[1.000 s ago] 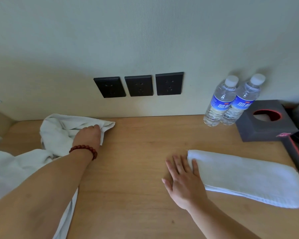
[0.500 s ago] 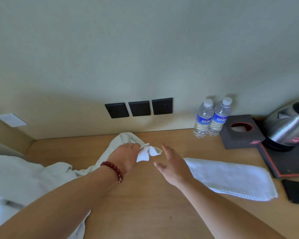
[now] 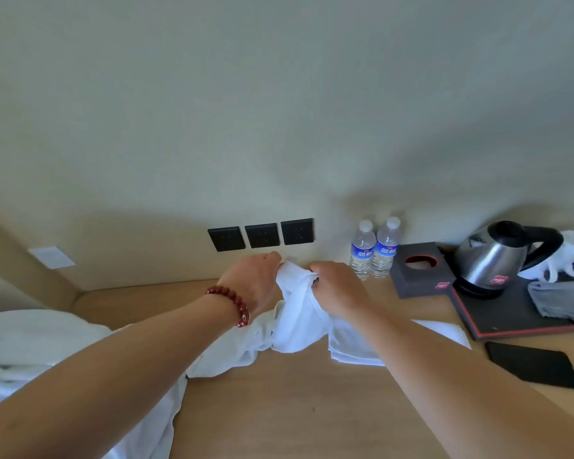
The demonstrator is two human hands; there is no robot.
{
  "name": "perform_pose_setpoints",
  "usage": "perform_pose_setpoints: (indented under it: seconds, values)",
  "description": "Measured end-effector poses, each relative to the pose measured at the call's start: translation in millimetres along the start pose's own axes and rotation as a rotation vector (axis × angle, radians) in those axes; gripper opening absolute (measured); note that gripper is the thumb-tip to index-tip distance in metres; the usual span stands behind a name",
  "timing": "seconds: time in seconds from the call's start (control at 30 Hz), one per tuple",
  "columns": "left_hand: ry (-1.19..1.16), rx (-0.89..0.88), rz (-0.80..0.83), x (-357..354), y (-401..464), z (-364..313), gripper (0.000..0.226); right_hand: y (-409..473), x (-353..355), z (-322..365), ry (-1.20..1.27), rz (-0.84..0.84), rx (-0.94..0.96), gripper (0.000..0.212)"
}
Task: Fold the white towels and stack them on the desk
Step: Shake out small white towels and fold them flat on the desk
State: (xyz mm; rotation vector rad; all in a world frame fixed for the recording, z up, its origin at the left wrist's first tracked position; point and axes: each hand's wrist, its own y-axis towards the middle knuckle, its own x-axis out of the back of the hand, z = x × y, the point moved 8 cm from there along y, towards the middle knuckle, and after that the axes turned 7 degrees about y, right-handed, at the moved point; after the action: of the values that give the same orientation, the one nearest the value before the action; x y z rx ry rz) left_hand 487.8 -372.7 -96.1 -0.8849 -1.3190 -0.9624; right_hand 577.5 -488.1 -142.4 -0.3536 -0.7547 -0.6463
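A second before, our left hand [image 3: 256, 279] had gripped the crumpled towel [image 3: 295, 313] alone while our right hand [image 3: 338, 288] lay flat beside the folded towel [image 3: 352, 346]; now both hands had closed on the crumpled towel's top edge and raised it off the desk [image 3: 312, 409]. We judged that the second fold was starting. Below our grip the cloth hung bunched and twisted, trailing left toward the white heap [image 3: 30, 342]. The folded towel lay just beneath our right wrist.
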Motion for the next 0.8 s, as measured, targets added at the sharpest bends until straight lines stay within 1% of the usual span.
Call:
perform_pose_setpoints:
  seconds: [0.07, 0.13, 0.23, 0.3, 0.4, 0.53, 0.63, 0.7, 0.77, 0.8]
  values:
    - [-0.013, 0.004, -0.017, 15, -4, 0, 0.017, -2, 20, 4, 0.023, -0.032, 0.020, 0.031]
    - [-0.035, -0.025, -0.028, 28, -8, -3, 0.019, -3, 35, 8, 0.038, -0.064, 0.028, 0.041]
    - [-0.079, -0.022, -0.070, 44, -14, -9, 0.024, -9, 45, 5, 0.136, -0.044, -0.021, 0.047]
    - [-0.087, -0.005, -0.065, 46, -18, -11, 0.024, -14, 47, -1, 0.193, -0.035, -0.033, 0.050]
    - [-0.042, -0.007, -0.031, 34, -23, -20, 0.027, -25, 43, -12, 0.204, -0.031, -0.038, 0.049]
    - [-0.071, 0.031, -0.005, 16, -25, -32, 0.030, -36, 41, -28, 0.222, -0.086, -0.063, 0.042]
    - [-0.110, 0.054, -0.022, 11, -21, -42, 0.030, -48, 36, -40, 0.436, -0.118, -0.153, 0.038]
    - [-0.135, 0.063, -0.036, 9, -17, -46, 0.029, -55, 27, -51, 0.669, -0.154, -0.302, 0.029]
    - [-0.165, 0.093, -0.041, 9, -12, -46, 0.028, -59, 9, -63, 0.923, -0.127, -0.479, 0.023]
    - [-0.185, 0.114, -0.045, 9, -8, -43, 0.029, -59, 1, -67, 0.955, -0.085, -0.507, 0.027]
